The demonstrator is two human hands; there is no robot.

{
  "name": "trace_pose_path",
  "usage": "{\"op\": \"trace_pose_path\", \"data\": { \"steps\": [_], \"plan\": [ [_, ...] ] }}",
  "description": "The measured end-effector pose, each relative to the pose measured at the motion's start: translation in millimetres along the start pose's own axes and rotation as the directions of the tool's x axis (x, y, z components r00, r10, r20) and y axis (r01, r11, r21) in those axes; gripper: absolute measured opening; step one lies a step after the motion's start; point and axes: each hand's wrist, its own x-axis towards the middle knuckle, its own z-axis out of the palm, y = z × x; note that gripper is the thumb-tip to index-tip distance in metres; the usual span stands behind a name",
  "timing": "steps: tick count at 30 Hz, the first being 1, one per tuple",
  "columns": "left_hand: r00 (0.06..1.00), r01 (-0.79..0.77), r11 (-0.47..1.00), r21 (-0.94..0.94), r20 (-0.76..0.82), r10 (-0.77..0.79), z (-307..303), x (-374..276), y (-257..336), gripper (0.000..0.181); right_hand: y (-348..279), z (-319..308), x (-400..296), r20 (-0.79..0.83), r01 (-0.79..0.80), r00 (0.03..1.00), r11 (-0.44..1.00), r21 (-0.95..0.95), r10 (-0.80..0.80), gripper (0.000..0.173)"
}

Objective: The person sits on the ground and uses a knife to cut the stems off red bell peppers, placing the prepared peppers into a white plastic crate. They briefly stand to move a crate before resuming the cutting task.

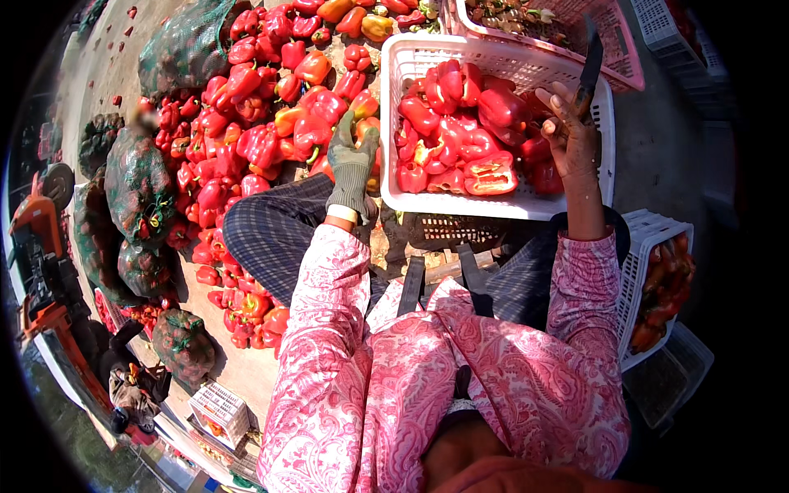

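Note:
My left hand [352, 157], in a grey-green knit glove, reaches to the edge of a large heap of red bell peppers [262, 145], its fingers spread by an orange-red pepper [368, 129]; whether it grips that pepper I cannot tell. My bare right hand [572, 132] is raised over the right side of a white plastic crate [493, 209], holding a dark-bladed knife [590, 68] with the blade pointing away from me. In the crate lie red peppers, among them a cut one [491, 174] with its pale inside showing.
A pink crate [632, 68] with pepper scraps stands behind the white one. Another white crate of peppers [635, 277] is at my right. Full green mesh sacks [138, 185] line the heap's left. A person [132, 394] and an orange vehicle [46, 246] are at the far left.

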Motion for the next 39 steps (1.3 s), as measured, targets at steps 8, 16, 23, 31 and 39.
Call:
{"op": "trace_pose_path", "data": {
  "steps": [8, 16, 23, 31, 39],
  "plan": [
    [0.677, 0.733, 0.680, 0.013, 0.085, -0.731, 33.0, -34.2, -109.7, 0.068, 46.7, 10.5, -22.0, -0.017, -0.136, 0.991, 0.968, -0.209, 0.136, 0.038],
    [0.557, 0.639, 0.582, -0.504, -0.219, -0.801, 70.8, -34.5, -171.4, 0.054, 60.1, 25.7, -38.2, 0.090, -0.184, 0.961, 0.848, -0.497, 0.261, 0.046],
    [0.836, 0.549, 0.834, 0.054, -0.033, -0.548, 17.5, 8.0, -127.4, 0.063, 81.1, 47.8, -53.8, 0.315, -0.030, 0.907, 0.789, -0.613, 0.279, 0.044],
    [0.964, 0.257, 0.877, 0.406, -0.175, -0.201, 9.4, 17.6, -129.1, 0.072, 68.5, 25.6, -77.0, 0.172, -0.140, 0.934, 0.764, -0.630, 0.313, 0.044],
    [0.862, -0.241, 0.763, 0.599, 0.493, -0.115, -49.4, 74.2, -276.7, 0.066, 97.0, 32.9, -61.5, 0.130, -0.221, 0.904, 0.706, -0.673, 0.407, 0.047]
  ]
}}
